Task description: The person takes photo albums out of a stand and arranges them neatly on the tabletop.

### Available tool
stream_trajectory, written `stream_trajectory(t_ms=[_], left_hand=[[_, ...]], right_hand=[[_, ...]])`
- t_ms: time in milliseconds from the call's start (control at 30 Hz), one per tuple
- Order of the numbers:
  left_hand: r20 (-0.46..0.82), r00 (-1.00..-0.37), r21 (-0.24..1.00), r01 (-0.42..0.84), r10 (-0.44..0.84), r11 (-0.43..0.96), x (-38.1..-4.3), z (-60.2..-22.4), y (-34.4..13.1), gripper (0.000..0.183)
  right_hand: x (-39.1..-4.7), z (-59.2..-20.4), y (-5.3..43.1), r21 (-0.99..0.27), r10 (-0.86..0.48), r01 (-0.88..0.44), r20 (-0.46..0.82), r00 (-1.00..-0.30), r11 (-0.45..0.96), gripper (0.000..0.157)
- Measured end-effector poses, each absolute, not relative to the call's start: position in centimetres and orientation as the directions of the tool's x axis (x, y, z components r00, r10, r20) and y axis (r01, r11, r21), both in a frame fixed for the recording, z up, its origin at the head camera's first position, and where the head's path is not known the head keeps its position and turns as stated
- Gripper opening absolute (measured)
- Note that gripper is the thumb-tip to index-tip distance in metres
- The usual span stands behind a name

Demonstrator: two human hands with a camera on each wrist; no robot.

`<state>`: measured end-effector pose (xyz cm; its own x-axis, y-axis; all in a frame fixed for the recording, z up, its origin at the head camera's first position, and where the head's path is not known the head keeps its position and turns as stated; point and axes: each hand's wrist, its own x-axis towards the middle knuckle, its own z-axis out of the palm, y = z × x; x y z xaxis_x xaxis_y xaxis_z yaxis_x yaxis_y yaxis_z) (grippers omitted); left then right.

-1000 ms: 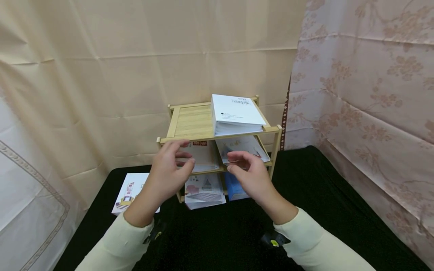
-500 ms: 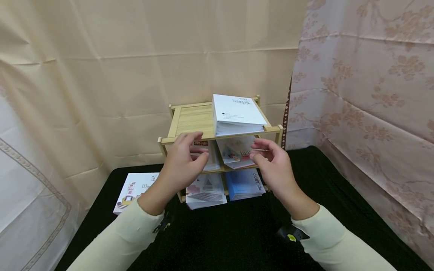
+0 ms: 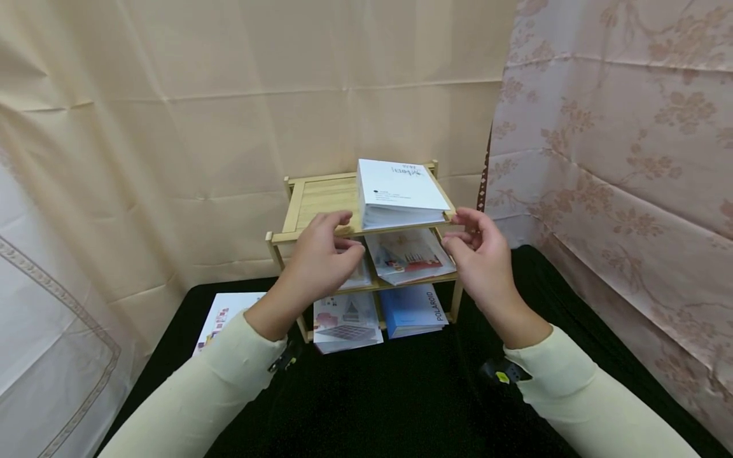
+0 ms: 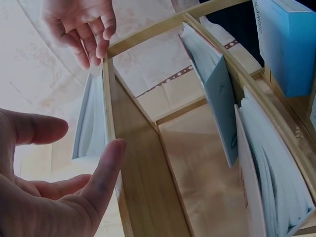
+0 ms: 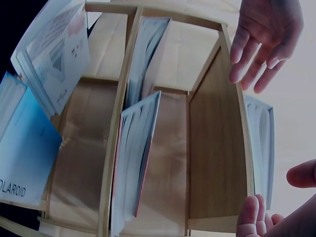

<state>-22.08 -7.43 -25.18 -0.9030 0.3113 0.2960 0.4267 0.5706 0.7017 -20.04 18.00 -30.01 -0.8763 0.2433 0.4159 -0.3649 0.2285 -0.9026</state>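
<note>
A small wooden shelf rack (image 3: 323, 207) stands on the black cloth, with a thick white photo album (image 3: 403, 184) lying on the right part of its top board. My left hand (image 3: 323, 257) hovers at the rack's front, fingers loosely bent by the front rail, left of that album. My right hand (image 3: 483, 261) is at the right front corner, fingertips close to the rail end. Neither palm holds anything; the left wrist view shows thumb and fingers (image 4: 106, 168) spread apart. On the middle level, one album (image 3: 409, 254) shows fully and another (image 3: 357, 273) is partly hidden by my left hand.
On the bottom level are a blue POLAROID album (image 3: 412, 308) and a white patterned album (image 3: 346, 321). Another white album (image 3: 226, 312) lies on the black cloth (image 3: 389, 394) at left, partly behind my sleeve. Beige curtain (image 3: 258, 114) hangs behind, floral curtain (image 3: 618, 140) at right.
Both hands have risen from the lower levels toward the top board, and both have shifted right, the right hand farther. The blue album came into view. The albums have not moved.
</note>
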Motion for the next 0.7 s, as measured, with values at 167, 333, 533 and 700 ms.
stream_trajectory(t_ms=[167,333,533,700], left_hand=[[0.264,-0.912,0.698,0.406,0.314,0.59,-22.4,-24.4,-7.1,0.065],[0.223,-0.922,0.69,0.379,0.317,0.617,-22.9,-23.8,-6.7,0.068],[0.157,-0.936,0.716,0.328,0.316,0.616,-23.3,-23.4,-6.4,0.073],[0.129,-0.935,0.742,0.311,0.329,0.594,-23.5,-23.3,-6.2,0.073]], right_hand=[[-20.4,-29.5,18.1,-0.909,0.206,-0.326,0.382,-0.901,0.26,0.06],[-20.7,-28.9,18.1,-0.922,0.172,-0.306,0.351,-0.921,0.239,0.064],[-21.1,-28.4,18.1,-0.926,0.131,-0.301,0.336,-0.933,0.23,0.065],[-21.4,-28.6,18.1,-0.917,0.112,-0.301,0.339,-0.934,0.263,0.064]])
